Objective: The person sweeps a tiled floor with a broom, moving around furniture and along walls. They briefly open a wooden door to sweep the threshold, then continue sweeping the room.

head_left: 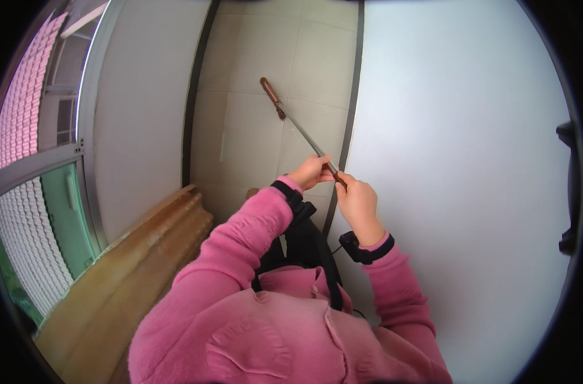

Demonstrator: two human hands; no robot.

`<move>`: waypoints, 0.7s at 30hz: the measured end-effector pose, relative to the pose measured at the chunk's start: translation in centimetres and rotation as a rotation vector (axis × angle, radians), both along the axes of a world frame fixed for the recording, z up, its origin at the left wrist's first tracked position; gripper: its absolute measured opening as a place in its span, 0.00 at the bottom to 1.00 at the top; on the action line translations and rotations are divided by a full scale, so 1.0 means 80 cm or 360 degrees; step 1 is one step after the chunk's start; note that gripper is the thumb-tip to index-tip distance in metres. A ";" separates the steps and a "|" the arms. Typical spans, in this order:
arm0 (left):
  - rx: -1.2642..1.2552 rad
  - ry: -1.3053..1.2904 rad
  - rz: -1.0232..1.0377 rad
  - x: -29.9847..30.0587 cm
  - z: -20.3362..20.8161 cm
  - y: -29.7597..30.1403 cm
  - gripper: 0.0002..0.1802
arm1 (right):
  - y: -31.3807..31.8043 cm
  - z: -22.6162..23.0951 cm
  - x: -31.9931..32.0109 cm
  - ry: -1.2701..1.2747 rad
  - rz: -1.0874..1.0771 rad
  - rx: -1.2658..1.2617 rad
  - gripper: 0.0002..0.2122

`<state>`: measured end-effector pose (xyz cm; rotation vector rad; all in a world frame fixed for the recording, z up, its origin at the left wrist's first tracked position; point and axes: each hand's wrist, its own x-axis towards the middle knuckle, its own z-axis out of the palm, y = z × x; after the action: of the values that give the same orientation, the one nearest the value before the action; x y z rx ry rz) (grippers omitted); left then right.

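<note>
Both my hands are on a long thin metal pole [304,134] that slants away over the floor to the far left. Its near end is a brown grip, and at its far end sits a brown, rounded head [270,91] with a short piece jutting aside; its exact kind I cannot make out. My right hand [357,200] is closed round the brown grip. My left hand [312,172] pinches the shaft just ahead of it, fingers partly hidden. Pink sleeves with black wrist straps cover my forearms.
Pale floor tiles [246,128] run between a white wall [134,96] on the left and a broad white surface [464,160] on the right, both dark-edged. A wavy brown sheet [131,281] leans at the lower left, below a metal-framed window [39,160].
</note>
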<state>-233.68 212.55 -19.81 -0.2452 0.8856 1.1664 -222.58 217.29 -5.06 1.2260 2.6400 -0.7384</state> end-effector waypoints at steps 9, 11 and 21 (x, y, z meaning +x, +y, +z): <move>-0.0075 0.0181 -0.0619 0.017 0.070 -0.029 0.13 | -0.019 0.047 0.060 0.0367 -0.1363 -0.2116 0.24; -0.0014 0.0168 -0.0793 0.029 0.083 -0.023 0.15 | -0.026 0.059 0.066 0.0477 -0.1455 -0.2205 0.25; 0.0059 -0.0149 -0.1665 0.025 0.111 0.012 0.16 | -0.081 0.104 0.035 0.0846 -0.2287 -0.1950 0.33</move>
<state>-231.68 213.52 -10.92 0.1932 0.7437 0.1923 -219.79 210.80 3.28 2.2427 0.4295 -2.4313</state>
